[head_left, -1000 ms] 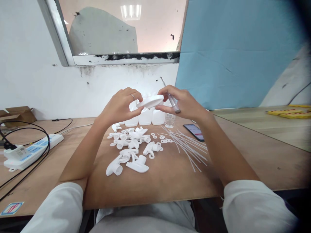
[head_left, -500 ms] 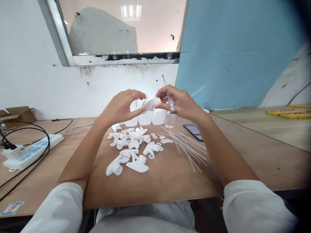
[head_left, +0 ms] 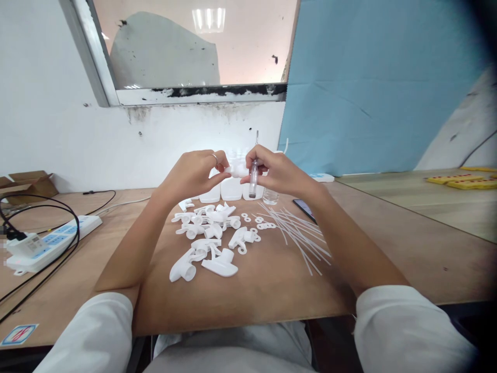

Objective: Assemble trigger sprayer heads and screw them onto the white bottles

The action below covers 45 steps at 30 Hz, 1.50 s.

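Held up over the bench (head_left: 252, 290), the left hand (head_left: 194, 173) and right hand (head_left: 277, 173) both pinch a small white plastic part (head_left: 236, 169) between them, the right also clasping a clear-handled screwdriver (head_left: 253, 178) upright, seemingly mid-fitting, which calls for steady alignment.

Wooden counter (head_left: 252, 295) carries a white power strip (head_left: 50, 241) with black cables (head_left: 58, 207) at left. Cardboard box (head_left: 27, 184) behind it. Phone (head_left: 305, 207) at right, partly hidden. Yellow blocks (head_left: 462, 181) far right.
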Each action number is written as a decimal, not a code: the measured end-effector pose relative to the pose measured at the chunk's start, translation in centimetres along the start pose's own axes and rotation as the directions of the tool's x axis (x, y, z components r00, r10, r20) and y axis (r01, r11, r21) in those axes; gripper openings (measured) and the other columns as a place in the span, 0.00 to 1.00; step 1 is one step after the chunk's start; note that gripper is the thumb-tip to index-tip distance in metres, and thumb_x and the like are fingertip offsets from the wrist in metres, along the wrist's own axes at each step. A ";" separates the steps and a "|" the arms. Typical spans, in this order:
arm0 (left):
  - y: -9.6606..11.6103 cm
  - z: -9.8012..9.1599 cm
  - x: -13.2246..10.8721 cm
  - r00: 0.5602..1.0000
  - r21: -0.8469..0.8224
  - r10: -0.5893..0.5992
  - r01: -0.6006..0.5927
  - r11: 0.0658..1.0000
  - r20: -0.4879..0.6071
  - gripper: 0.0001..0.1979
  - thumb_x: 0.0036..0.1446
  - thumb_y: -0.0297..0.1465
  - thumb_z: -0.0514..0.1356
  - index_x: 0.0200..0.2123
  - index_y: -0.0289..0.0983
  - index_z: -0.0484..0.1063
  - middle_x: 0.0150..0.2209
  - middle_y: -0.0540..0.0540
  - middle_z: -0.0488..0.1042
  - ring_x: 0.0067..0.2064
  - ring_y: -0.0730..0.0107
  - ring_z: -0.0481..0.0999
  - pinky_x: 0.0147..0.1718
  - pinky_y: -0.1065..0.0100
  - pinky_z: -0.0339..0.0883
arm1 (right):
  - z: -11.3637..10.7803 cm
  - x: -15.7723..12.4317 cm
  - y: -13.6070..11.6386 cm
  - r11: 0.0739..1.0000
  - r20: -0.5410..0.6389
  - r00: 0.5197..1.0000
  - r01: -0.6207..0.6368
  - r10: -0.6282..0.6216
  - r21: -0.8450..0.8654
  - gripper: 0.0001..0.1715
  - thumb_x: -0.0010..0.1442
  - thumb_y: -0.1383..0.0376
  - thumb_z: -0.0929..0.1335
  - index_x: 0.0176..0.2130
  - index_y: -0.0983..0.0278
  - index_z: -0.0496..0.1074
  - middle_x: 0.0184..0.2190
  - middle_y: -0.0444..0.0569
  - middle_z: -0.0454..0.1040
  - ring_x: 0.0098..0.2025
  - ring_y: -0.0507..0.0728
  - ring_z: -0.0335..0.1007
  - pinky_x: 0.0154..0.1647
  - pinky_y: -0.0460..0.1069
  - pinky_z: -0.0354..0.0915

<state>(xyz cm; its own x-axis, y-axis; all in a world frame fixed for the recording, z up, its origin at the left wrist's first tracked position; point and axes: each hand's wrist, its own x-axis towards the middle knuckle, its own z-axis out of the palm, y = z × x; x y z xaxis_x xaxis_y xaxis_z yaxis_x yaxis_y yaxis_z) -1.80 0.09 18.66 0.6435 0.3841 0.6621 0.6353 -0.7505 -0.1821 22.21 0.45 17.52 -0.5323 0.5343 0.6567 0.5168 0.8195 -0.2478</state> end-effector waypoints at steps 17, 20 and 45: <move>-0.5 0.8 0.3 0.995 -0.027 -0.045 0.048 0.998 0.085 0.12 0.59 0.39 0.62 0.39 0.38 0.65 0.33 0.48 0.75 0.32 0.65 0.75 0.30 0.69 0.59 | 1.9 0.4 0.2 0.983 -0.049 0.998 0.024 -0.034 -0.180 0.31 0.56 0.39 0.67 0.29 0.60 0.54 0.21 0.39 0.57 0.22 0.50 0.48 0.27 0.47 0.47; -0.8 0.9 0.3 0.995 -0.053 -0.075 0.079 0.995 0.071 0.10 0.58 0.37 0.61 0.37 0.39 0.65 0.29 0.49 0.73 0.29 0.66 0.74 0.28 0.68 0.59 | 2.1 0.5 1.0 0.959 -0.176 0.984 -0.026 -0.026 -0.284 0.32 0.59 0.38 0.64 0.26 0.61 0.54 0.19 0.40 0.55 0.22 0.51 0.48 0.28 0.49 0.46; -5.6 2.0 0.0 0.956 -0.211 -0.186 0.234 0.949 0.226 0.20 0.54 0.31 0.58 0.52 0.39 0.68 0.39 0.46 0.77 0.36 0.65 0.78 0.32 0.68 0.68 | -3.0 -0.3 3.7 0.825 -0.152 0.812 -0.563 0.564 0.056 0.31 0.60 0.38 0.63 0.36 0.63 0.66 0.31 0.51 0.73 0.31 0.57 0.71 0.29 0.50 0.65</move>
<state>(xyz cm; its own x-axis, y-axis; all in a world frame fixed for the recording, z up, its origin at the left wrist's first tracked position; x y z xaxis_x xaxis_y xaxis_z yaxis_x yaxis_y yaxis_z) -4.49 5.31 18.25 0.5936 0.6285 0.5027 0.6639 -0.7354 0.1356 26.30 2.69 18.50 -0.0389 0.8645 0.5012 0.6878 0.3870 -0.6141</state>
